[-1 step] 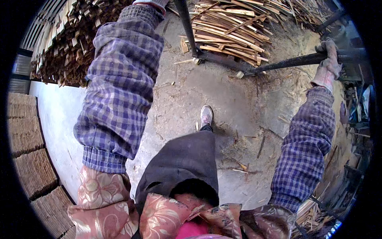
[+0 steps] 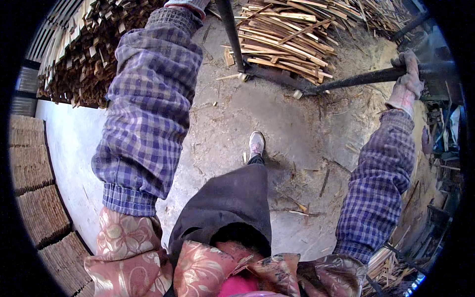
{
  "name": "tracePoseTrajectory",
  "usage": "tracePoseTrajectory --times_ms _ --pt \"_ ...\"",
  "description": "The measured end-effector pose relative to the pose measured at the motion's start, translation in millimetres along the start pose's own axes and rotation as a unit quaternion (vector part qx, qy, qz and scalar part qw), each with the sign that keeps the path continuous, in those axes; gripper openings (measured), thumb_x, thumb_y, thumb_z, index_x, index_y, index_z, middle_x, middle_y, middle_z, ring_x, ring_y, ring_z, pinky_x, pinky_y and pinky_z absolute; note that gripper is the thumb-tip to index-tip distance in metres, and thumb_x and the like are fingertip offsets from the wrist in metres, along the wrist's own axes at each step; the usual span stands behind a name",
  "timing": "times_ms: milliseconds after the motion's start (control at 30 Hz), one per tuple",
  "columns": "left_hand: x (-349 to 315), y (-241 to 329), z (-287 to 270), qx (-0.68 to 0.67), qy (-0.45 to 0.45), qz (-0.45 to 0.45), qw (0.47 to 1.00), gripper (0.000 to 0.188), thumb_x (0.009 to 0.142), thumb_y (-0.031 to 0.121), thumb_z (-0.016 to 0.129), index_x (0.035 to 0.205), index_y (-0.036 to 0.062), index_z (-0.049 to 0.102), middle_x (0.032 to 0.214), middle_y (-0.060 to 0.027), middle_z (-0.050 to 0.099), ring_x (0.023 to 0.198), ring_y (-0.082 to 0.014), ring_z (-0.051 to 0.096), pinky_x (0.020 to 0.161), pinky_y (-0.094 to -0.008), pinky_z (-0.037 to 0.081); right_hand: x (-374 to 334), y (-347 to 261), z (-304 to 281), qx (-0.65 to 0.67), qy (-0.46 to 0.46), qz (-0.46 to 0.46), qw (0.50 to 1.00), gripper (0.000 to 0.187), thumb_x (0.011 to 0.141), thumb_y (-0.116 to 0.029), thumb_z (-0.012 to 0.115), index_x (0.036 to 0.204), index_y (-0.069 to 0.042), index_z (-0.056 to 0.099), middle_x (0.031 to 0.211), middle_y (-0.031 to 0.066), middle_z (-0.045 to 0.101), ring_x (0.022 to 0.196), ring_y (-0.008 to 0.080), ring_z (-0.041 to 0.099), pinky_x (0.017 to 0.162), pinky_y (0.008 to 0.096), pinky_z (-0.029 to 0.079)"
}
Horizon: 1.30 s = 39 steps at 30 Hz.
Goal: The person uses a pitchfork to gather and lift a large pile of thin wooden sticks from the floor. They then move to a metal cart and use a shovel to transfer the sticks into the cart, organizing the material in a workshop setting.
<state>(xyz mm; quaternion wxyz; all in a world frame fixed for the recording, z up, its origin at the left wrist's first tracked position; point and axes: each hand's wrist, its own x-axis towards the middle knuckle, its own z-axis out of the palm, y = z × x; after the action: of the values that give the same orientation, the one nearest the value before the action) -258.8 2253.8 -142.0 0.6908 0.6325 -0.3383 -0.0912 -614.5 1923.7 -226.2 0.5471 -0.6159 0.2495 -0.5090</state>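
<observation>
My right hand (image 2: 408,76), in a dirty pale glove, is closed round a dark metal bar (image 2: 363,79) at the upper right. The bar slopes down to a low dark frame near the floor. At the top edge only the glove cuff and wrist of my left hand (image 2: 189,5) show; its fingers lie outside the picture, so its hold is hidden. Just right of that wrist stands a dark upright post (image 2: 229,34), which meets the same frame. Both forearms wear checked purple sleeve covers and reach forward.
Loose thin wood strips (image 2: 284,39) are heaped beyond the frame. A tall stack of sawn sticks (image 2: 84,59) stands at the upper left, bundled slats (image 2: 42,213) at the left edge. Scraps and sawdust litter the concrete floor (image 2: 222,119); my shoe (image 2: 256,143) stands there.
</observation>
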Motion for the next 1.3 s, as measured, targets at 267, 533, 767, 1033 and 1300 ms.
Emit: tracePoseTrajectory --times_ms 267,533,767,1033,1300 --pt "-77 19 -90 -0.083 -0.012 -0.007 0.996 0.026 0.071 0.009 0.067 0.095 -0.0013 0.061 0.083 -0.0083 0.063 0.076 -0.0161 0.06 0.071 -0.0267 0.048 -165 -78 111 0.018 0.15 -0.01 0.988 0.017 0.075 -0.016 0.068 0.084 -0.004 0.059 0.071 0.0029 0.054 0.062 0.0134 0.052 0.067 0.0329 0.05" --pt "-180 53 -164 0.099 -0.02 -0.023 0.995 0.022 0.072 0.011 0.069 0.092 0.0044 0.065 0.081 -0.0023 0.063 0.074 -0.0102 0.058 0.072 -0.025 0.047 -315 -152 132 -0.078 0.193 -0.021 0.978 0.028 0.081 -0.02 0.059 0.097 0.002 0.055 0.068 0.0012 0.046 0.062 0.0105 0.046 0.074 0.034 0.048" --pt "-271 100 -233 -0.009 -0.051 -0.072 0.996 0.025 0.066 0.0 0.071 0.089 0.003 0.064 0.084 -0.0045 0.063 0.078 -0.0133 0.059 0.074 -0.0269 0.047 -433 -199 140 -0.06 0.224 0.029 0.972 0.036 0.079 -0.019 0.059 0.107 0.001 0.05 0.068 0.0011 0.049 0.066 0.0113 0.048 0.074 0.0304 0.045" --pt "-335 117 -299 -0.089 -0.023 -0.074 0.993 0.025 0.07 0.005 0.07 0.093 0.0013 0.064 0.083 -0.0043 0.064 0.077 -0.0134 0.06 0.075 -0.0274 0.048 -521 -207 128 -0.045 0.197 0.035 0.979 0.041 0.075 -0.018 0.067 0.107 0.003 0.054 0.099 0.0108 0.057 0.083 0.0156 0.056 0.072 0.0284 0.048" --pt "-338 116 -319 -0.14 -0.061 -0.089 0.984 0.031 0.065 -0.002 0.071 0.094 -0.0001 0.063 0.084 -0.0066 0.064 0.079 -0.0147 0.061 0.077 -0.0284 0.05 -534 -218 134 -0.067 0.193 0.017 0.979 0.041 0.071 -0.02 0.074 0.101 0.004 0.059 0.09 0.0076 0.06 0.077 0.0166 0.057 0.067 0.0269 0.048"
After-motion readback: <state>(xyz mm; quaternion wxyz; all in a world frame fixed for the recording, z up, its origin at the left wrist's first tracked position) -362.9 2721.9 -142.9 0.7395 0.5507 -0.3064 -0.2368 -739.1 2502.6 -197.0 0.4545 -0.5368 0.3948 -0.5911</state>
